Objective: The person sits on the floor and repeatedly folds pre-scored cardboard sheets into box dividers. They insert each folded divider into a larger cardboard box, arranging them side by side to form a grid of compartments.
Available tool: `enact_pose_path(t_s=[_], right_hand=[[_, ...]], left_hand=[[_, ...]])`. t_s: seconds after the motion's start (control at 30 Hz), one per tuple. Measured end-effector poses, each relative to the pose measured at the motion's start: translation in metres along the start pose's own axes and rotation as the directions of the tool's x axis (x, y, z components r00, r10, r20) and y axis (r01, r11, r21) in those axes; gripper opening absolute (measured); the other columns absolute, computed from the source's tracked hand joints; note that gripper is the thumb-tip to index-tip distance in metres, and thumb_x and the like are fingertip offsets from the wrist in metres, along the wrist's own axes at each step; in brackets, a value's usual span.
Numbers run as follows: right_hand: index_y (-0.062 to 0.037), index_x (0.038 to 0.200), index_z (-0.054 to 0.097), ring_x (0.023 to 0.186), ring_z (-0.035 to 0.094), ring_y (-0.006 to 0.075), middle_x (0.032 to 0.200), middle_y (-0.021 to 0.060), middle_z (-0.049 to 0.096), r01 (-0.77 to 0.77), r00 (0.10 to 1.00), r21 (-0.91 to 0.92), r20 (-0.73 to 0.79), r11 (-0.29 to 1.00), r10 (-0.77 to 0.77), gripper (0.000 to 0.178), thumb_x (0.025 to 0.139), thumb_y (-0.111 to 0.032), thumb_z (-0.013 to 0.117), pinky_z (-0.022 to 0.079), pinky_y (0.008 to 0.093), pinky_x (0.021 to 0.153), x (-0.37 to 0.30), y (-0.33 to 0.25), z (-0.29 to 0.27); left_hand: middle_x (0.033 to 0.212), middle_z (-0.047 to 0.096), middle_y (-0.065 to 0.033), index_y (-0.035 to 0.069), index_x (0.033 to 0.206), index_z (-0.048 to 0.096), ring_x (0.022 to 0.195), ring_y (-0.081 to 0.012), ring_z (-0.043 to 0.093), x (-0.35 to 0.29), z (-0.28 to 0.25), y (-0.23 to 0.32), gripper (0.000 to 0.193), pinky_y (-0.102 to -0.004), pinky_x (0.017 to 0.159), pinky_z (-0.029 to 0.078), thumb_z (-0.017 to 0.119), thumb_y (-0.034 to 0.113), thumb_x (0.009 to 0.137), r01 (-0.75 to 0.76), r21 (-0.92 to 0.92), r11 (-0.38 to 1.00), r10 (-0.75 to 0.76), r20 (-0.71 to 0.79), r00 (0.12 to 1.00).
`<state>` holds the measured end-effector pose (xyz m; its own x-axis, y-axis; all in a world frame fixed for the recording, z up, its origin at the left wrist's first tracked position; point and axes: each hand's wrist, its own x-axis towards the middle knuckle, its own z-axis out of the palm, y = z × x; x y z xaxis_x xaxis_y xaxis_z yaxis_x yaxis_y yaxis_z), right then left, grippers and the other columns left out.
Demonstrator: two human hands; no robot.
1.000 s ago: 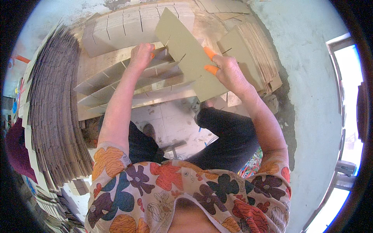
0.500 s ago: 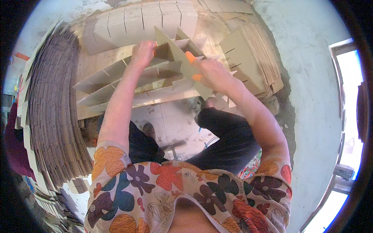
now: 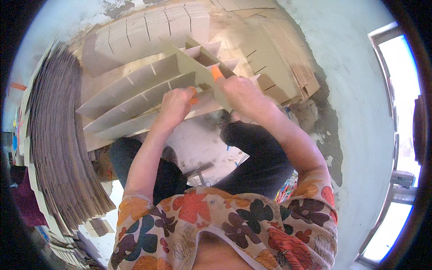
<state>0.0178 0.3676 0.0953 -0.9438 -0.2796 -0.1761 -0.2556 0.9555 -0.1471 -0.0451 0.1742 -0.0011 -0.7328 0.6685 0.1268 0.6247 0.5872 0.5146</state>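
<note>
Several long slotted cardboard strips (image 3: 130,85) stand on edge, roughly side by side, on a low wooden surface. A cross strip (image 3: 198,69) runs slantwise over their right part, with shorter cross pieces beyond it. My right hand (image 3: 245,95) grips the near end of this cross strip, an orange finger cover on its raised finger. My left hand (image 3: 176,107), also with orange finger covers, is closed at the nearest long strip (image 3: 204,101), left of the cross strip. Its fingertips partly hide the edge they pinch.
A row of slotted cardboard pieces (image 3: 148,33) stands at the back. Flat slotted sheets (image 3: 265,63) lie stacked at the right, beside the wall (image 3: 355,99). A tall curved stack of cardboard (image 3: 56,135) fills the left. My legs (image 3: 261,153) are bent below the work.
My left hand has moved nearer to me and slightly right, from the farther strips to the nearest one. My right hand keeps its hold on the cross strip. The view has shifted slightly.
</note>
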Motion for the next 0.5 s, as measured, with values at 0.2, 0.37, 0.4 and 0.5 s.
enact_pose_path(t_s=[0.2,0.37,0.4,0.5], right_hand=[[0.0056,0.094,0.057,0.072,0.066,0.0341,0.076,0.0184,0.064,-0.057,0.995,0.0,-0.081,0.998,0.056,0.018,0.082,-0.008,0.054,0.053,0.0427,0.061,-0.009,0.006,0.063],[-0.01,0.111,0.06,0.085,0.064,0.0323,0.091,0.0128,0.065,-0.255,0.866,-0.002,-0.445,0.967,0.227,0.031,0.086,-0.026,0.058,0.051,0.0431,0.067,-0.024,0.073,0.054],[-0.0094,0.113,0.059,0.097,0.059,0.0321,0.102,0.0136,0.061,-0.36,0.761,-0.018,-0.584,0.933,0.282,0.033,0.085,-0.027,0.06,0.049,0.0453,0.075,-0.027,0.097,0.052],[-0.0079,0.113,0.058,0.128,0.035,0.0313,0.132,0.0135,0.042,-0.694,0.556,-0.106,-0.706,0.712,0.438,0.039,0.08,-0.026,0.066,0.034,0.0569,0.097,-0.038,0.155,0.06]], left_hand=[[0.074,0.063,-0.0156,0.005,0.084,0.062,0.073,-0.0346,0.063,0.002,0.01,0.001,0.017,-0.0442,0.063,0.048,0.07,0.018,0.075,-0.069,0.028,0.997,0.071,-0.102,0.992],[0.076,0.063,-0.0157,0.004,0.086,0.063,0.073,-0.0341,0.062,-0.011,-0.008,0.013,0.028,-0.044,0.061,0.047,0.073,0.026,0.074,-0.002,-0.051,0.999,-0.008,-0.193,0.981],[0.077,0.062,-0.0163,0.003,0.087,0.063,0.075,-0.0347,0.061,-0.015,-0.011,0.013,0.029,-0.0449,0.061,0.047,0.072,0.028,0.075,0.002,-0.086,0.996,-0.021,-0.225,0.974],[0.074,0.061,-0.0162,0.003,0.091,0.064,0.072,-0.0343,0.061,-0.024,-0.009,0.006,0.034,-0.044,0.061,0.047,0.074,0.032,0.074,0.016,-0.003,1.0,-0.016,-0.258,0.966]])
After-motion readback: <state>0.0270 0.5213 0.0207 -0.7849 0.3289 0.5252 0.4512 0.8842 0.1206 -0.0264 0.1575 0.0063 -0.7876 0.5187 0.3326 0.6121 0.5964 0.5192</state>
